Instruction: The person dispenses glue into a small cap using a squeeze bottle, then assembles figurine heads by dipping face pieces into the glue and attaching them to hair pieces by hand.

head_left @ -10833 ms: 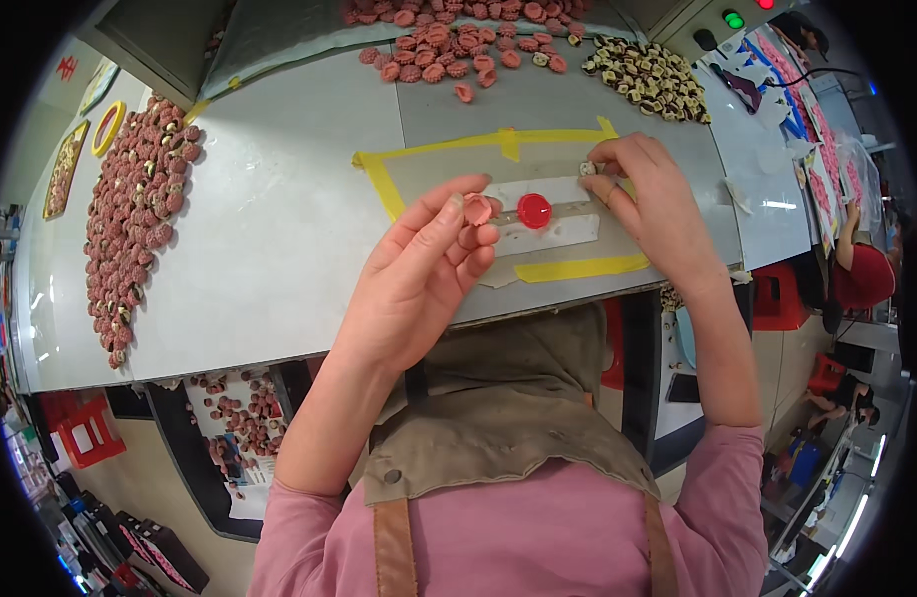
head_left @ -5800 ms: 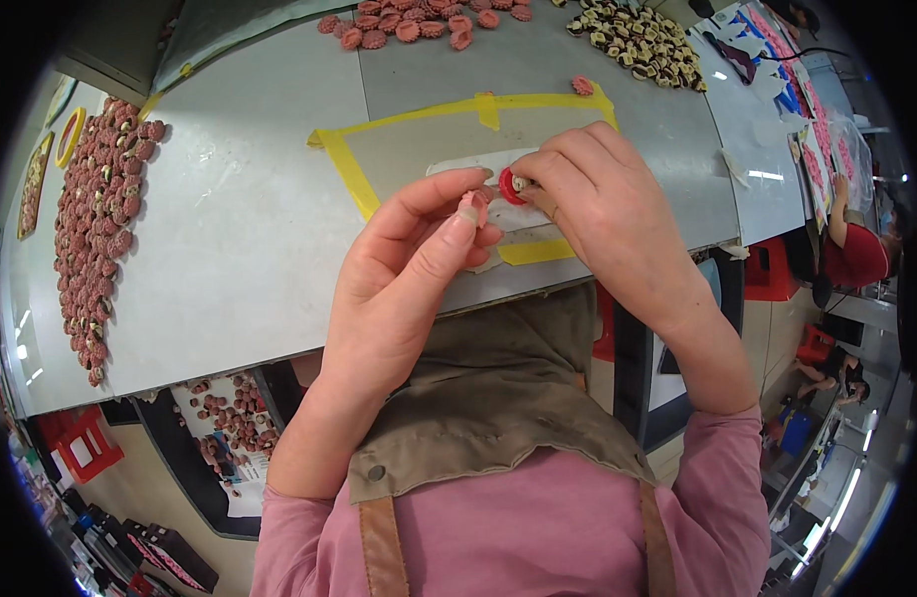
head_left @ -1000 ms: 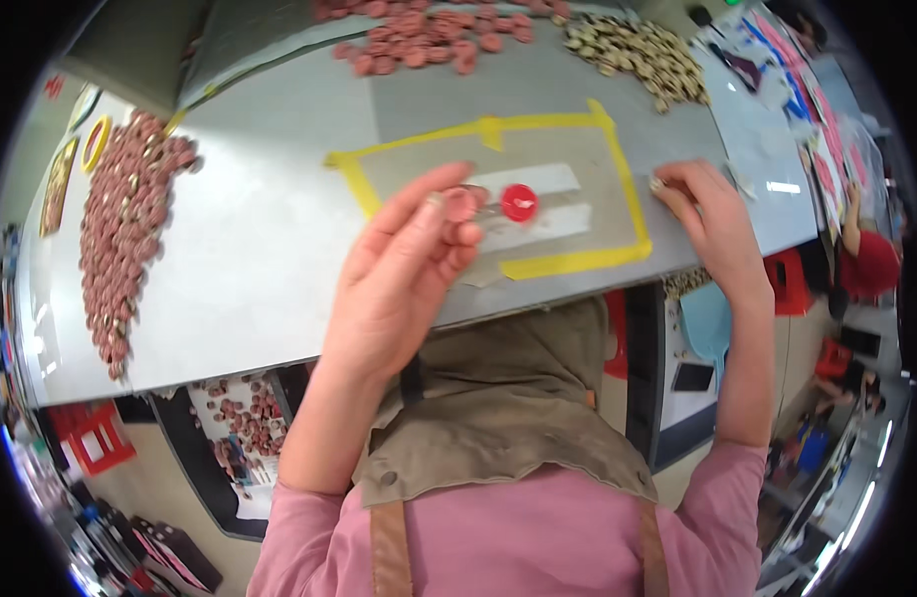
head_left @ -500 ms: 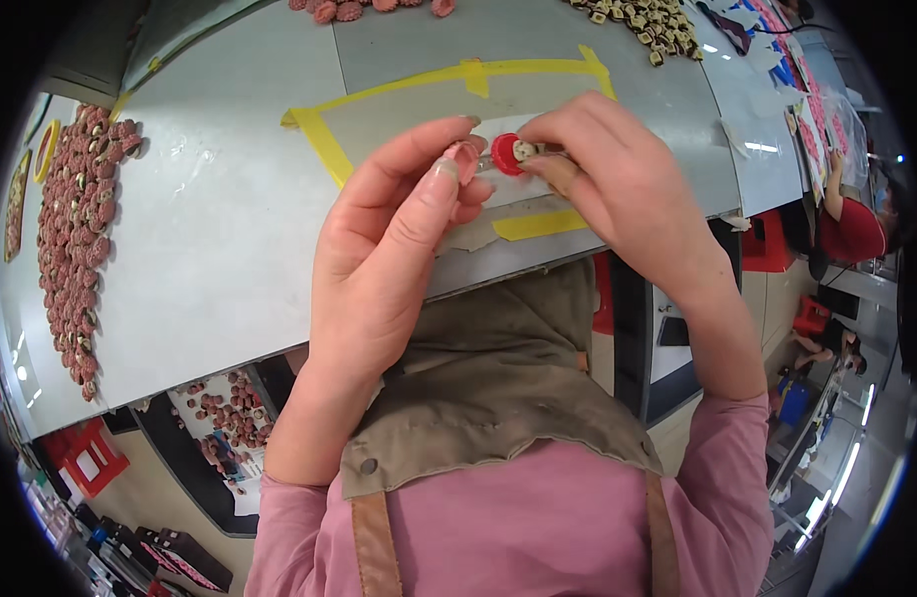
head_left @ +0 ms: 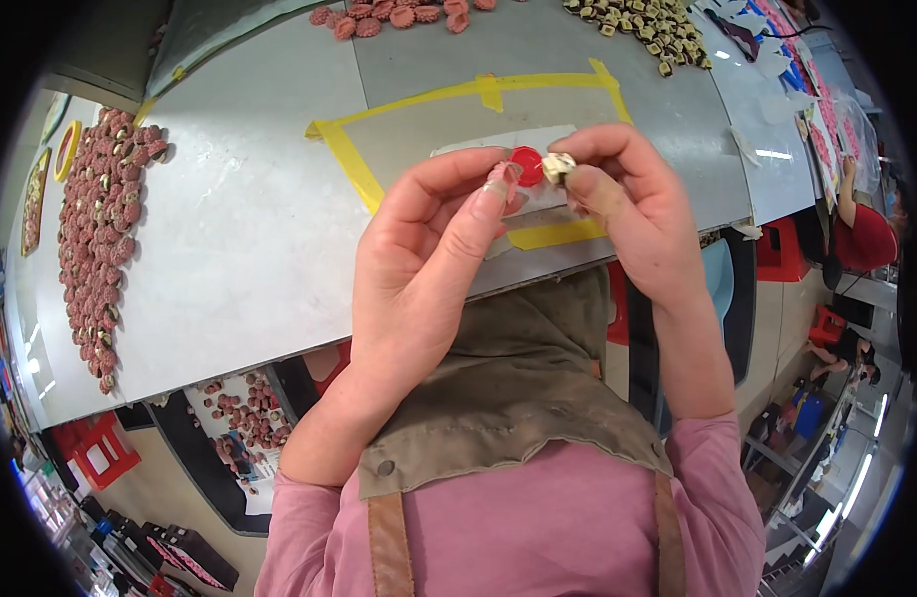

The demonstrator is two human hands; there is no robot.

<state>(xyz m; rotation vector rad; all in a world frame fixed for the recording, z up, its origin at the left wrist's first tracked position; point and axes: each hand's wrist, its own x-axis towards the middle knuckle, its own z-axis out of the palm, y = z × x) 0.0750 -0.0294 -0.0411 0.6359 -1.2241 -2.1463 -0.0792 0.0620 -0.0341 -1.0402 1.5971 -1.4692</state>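
My left hand (head_left: 414, 259) pinches a small pink ridged cup-shaped piece (head_left: 509, 177) between thumb and fingertips. Just to the right, my right hand (head_left: 642, 214) grips a little cream-and-dark block (head_left: 556, 166) with its thumb and fingers. The two pieces are close but apart. Behind and between them shows a round red dish (head_left: 526, 162) with a raised rim, by a white sheet (head_left: 478, 143). Yellow tape (head_left: 419, 103) frames this patch of the grey table (head_left: 250, 219). My left fingers partly cover the pink piece.
Many reddish-pink pieces (head_left: 100, 229) form a long pile at the left. Loose pink pieces (head_left: 399, 17) and a heap of cream-and-dark blocks (head_left: 642, 28) lie at the far side. Below the table edge, a dark tray (head_left: 205, 468) holds more pieces. A person (head_left: 869, 234) in red is at the right.
My right fingers have turned, lifting the cream-and-dark block away from the red dish so it shows more fully. My left hand still holds the pink piece. The whole view has shifted slightly.
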